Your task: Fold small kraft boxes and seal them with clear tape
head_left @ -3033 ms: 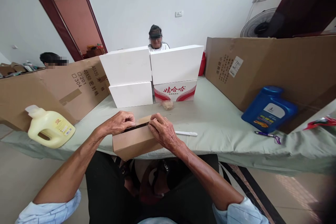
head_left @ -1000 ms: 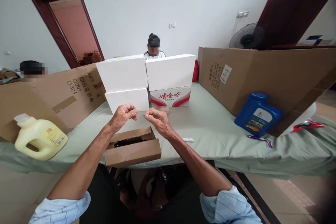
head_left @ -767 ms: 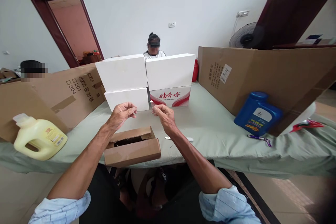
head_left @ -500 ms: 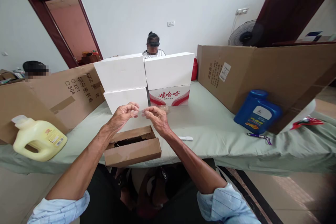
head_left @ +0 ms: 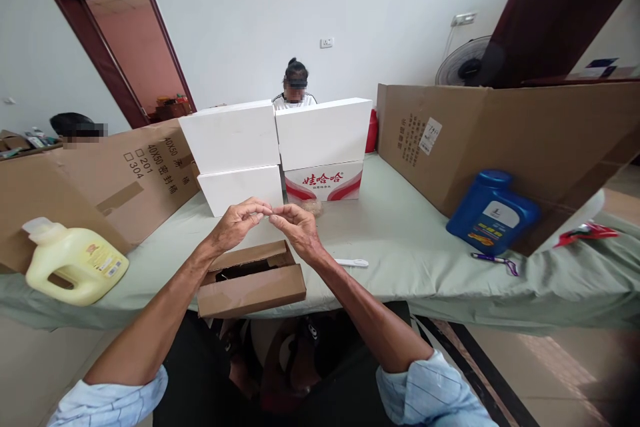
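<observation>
My left hand (head_left: pixel 239 223) and my right hand (head_left: pixel 296 227) meet fingertip to fingertip above the table, both closed in a pinch. Whatever they pinch is too small to make out. Just below them lies an open brown cardboard box (head_left: pixel 255 293), long and narrow, with something dark inside. To the right of it, by my right forearm, rests a white plastic handle-like piece (head_left: pixel 353 263). Behind my right hand a small clear-brownish item (head_left: pixel 314 207) sits partly hidden near the white boxes.
White boxes (head_left: pixel 230 137) stand stacked ahead, one with red print (head_left: pixel 323 181). A yellowish jug (head_left: pixel 75 263) is at left, a blue bottle (head_left: pixel 493 213) and a purple pen (head_left: pixel 493 259) at right. Large cartons (head_left: pixel 500 140) flank the table. A person (head_left: pixel 295 83) sits opposite.
My two hands have come together, so the small gap between their fingertips has closed. The objects on the table have stayed where they were.
</observation>
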`<state>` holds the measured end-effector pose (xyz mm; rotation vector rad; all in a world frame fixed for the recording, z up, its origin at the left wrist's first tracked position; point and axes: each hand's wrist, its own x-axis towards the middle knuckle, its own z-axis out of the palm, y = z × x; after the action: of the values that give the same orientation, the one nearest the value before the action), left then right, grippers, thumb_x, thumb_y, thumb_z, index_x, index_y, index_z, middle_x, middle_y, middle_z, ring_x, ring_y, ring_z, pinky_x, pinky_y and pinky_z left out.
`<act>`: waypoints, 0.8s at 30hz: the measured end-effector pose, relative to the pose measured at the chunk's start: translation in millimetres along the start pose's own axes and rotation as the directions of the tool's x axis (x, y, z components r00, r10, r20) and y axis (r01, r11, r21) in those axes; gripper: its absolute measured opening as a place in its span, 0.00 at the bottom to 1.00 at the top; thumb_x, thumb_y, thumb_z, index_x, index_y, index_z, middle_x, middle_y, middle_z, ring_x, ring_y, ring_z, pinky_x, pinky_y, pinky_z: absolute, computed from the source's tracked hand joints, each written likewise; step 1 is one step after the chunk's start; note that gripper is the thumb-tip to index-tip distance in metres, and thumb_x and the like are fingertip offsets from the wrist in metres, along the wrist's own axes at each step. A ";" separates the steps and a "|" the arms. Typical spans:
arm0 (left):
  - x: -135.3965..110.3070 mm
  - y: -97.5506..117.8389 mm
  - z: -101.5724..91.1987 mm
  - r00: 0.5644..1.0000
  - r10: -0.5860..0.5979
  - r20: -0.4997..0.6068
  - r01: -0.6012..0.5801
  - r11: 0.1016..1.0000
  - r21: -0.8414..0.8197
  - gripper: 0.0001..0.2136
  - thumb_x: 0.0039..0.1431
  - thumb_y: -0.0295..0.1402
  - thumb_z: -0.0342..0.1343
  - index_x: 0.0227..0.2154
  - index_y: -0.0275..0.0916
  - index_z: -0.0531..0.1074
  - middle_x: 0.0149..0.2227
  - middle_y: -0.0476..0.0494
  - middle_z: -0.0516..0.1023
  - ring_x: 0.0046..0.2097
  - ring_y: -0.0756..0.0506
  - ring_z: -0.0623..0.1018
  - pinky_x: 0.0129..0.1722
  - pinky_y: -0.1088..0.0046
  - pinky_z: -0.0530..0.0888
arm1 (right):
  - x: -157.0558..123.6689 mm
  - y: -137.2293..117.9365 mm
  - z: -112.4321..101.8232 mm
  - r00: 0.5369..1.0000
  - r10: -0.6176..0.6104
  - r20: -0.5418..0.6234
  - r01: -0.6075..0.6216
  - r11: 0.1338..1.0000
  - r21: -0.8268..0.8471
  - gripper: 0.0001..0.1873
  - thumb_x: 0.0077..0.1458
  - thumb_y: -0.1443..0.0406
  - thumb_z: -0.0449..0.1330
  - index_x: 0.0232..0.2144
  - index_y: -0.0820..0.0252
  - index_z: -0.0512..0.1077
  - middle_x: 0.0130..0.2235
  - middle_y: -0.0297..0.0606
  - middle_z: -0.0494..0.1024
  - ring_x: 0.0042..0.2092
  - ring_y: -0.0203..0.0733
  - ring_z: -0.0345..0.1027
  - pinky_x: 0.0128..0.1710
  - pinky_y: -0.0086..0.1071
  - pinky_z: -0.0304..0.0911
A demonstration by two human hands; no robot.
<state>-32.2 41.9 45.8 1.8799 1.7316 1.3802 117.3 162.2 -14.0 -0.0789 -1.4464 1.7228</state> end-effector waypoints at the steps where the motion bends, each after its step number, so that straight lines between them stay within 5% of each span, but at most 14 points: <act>1: 0.2 -0.3 1.1 1.000 0.026 -0.008 -0.026 0.999 0.032 0.10 0.66 0.38 0.61 0.40 0.43 0.87 0.48 0.40 0.85 0.48 0.42 0.82 0.45 0.65 0.77 | 0.5 1.0 0.8 1.000 0.002 -0.013 -0.002 1.000 0.005 0.29 0.42 0.43 0.81 0.34 0.57 0.81 0.36 0.37 0.84 0.39 0.43 0.77 0.44 0.37 0.73; 9: 0.1 0.9 12.4 0.986 0.144 -0.084 -0.132 0.983 0.129 0.08 0.63 0.35 0.63 0.34 0.43 0.87 0.39 0.39 0.89 0.40 0.43 0.84 0.39 0.68 0.78 | -0.9 0.5 1.5 0.999 -0.034 -0.023 0.032 0.998 -0.052 0.27 0.44 0.42 0.79 0.29 0.56 0.80 0.29 0.34 0.81 0.33 0.41 0.73 0.39 0.36 0.71; 24: -6.6 11.3 24.8 0.987 -0.034 -0.154 0.037 0.999 0.016 0.07 0.60 0.35 0.65 0.31 0.40 0.87 0.28 0.43 0.86 0.31 0.44 0.83 0.31 0.70 0.78 | -8.7 -2.4 -1.9 0.997 -0.080 -0.020 0.076 0.983 -0.168 0.16 0.57 0.51 0.70 0.30 0.56 0.80 0.32 0.36 0.83 0.36 0.42 0.75 0.41 0.36 0.71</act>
<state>-5.4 43.2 37.7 1.7848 1.8459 1.5368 125.2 158.1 -16.5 -0.1335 -1.5519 1.5296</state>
